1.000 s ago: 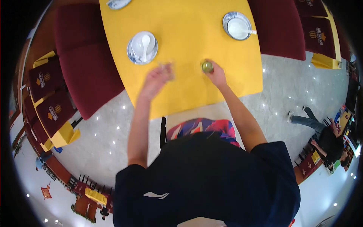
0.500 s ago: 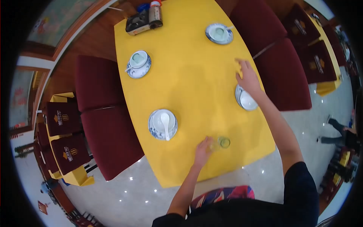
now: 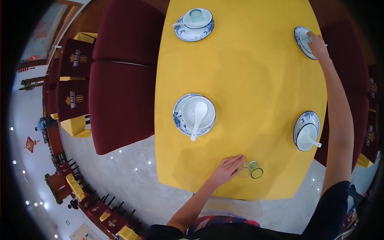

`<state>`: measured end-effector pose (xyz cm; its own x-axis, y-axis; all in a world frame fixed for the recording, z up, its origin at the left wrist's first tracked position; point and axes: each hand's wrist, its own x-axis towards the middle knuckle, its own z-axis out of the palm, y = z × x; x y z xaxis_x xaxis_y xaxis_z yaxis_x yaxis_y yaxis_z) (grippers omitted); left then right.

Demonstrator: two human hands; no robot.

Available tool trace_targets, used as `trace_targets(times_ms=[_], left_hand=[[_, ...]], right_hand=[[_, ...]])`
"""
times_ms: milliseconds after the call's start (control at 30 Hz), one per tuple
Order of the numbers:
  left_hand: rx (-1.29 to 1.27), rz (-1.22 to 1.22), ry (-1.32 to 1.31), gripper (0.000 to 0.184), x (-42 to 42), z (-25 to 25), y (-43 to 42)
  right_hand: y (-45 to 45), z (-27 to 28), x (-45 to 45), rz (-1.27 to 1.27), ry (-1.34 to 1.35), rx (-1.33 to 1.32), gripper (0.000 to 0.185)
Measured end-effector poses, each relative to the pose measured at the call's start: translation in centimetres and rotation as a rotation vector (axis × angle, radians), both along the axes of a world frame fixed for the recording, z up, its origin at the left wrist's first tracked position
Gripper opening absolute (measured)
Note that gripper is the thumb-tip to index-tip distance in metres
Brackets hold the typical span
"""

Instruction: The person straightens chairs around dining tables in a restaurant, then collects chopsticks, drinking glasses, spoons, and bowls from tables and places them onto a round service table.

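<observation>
Near the front edge of the yellow table (image 3: 240, 80), my left hand (image 3: 229, 170) rests beside two glasses; its fingers are together against the clear one (image 3: 243, 172). The greenish glass (image 3: 256, 172) stands just right of it. My right hand (image 3: 318, 45) reaches to the far right place setting (image 3: 302, 38), its fingers at a glass in the bowl; the grip is partly hidden. A bowl with a white spoon (image 3: 199, 116) sits on a patterned plate at the left. Another bowl with a spoon (image 3: 307, 137) is at the right.
At the back left, a plate holds a bowl (image 3: 197, 18) with a glass inside and a spoon across it. Dark red chairs (image 3: 122, 104) line the left side, and more (image 3: 346, 60) stand at the right. Other tables and chairs are farther off at the lower left.
The view has shifted toward the table. My right hand has left the greenish glass near the front and moved out to the far right setting. My left hand has come beside the two glasses.
</observation>
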<state>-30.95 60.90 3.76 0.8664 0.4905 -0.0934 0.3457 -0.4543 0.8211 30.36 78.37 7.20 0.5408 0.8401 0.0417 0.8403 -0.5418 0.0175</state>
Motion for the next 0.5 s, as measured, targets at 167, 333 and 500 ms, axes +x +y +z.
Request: trace_targets(times_ms=[167, 333, 500], left_hand=[[-0.057, -0.090, -0.016, 0.054, -1.1, 1.0, 0.8], [0.076, -0.148, 0.217, 0.052, -5.4, 6.4, 7.9], [0.604, 0.224, -0.062, 0.021, 4.2, 11.4, 27.5]], right_hand=[[-2.1, 4.0, 0.0, 0.030, 0.101, 0.170, 0.037], [-15.2, 7.9, -11.1, -0.418, 1.169, 0.966, 0.045], [-26.0, 4.0, -26.5, -0.517, 2.389, 1.405, 0.043]])
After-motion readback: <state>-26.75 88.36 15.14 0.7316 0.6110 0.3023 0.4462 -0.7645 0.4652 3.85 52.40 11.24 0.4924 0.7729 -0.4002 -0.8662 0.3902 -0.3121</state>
